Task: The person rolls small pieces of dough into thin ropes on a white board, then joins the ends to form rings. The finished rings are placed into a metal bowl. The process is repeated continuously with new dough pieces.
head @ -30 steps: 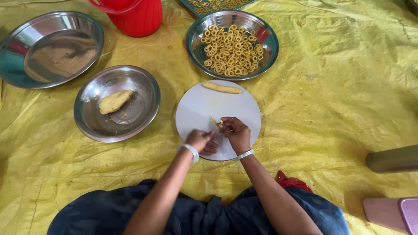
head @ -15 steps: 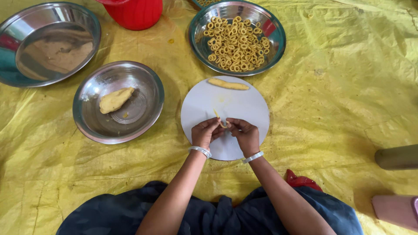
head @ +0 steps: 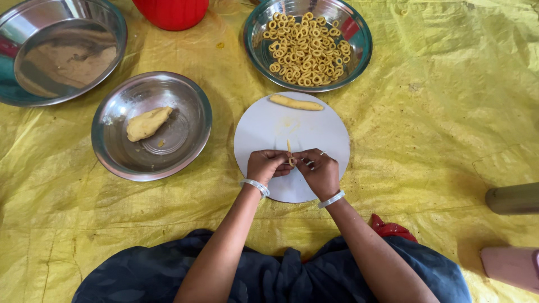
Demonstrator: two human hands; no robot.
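Observation:
My left hand [head: 267, 165] and my right hand [head: 320, 171] meet over the near part of a round white board [head: 325, 129]. Together their fingertips pinch a thin yellow dough strip [head: 289, 150] that sticks up between them. A rolled dough log [head: 296, 102] lies at the board's far edge. Beyond it stands a steel bowl [head: 362, 42] filled with several small dough rings [head: 306, 47].
A steel bowl [head: 191, 140] on the left holds a dough lump [head: 147, 123]. A larger steel bowl [head: 115, 28] sits at the far left, a red container [head: 171, 12] at the top. Everything rests on a yellow sheet [head: 438, 112]. A pink object [head: 511, 266] lies at lower right.
Both hands have stayed together on the board, working the thin dough strip between the fingers. The view has shifted slightly; the bowls have not moved.

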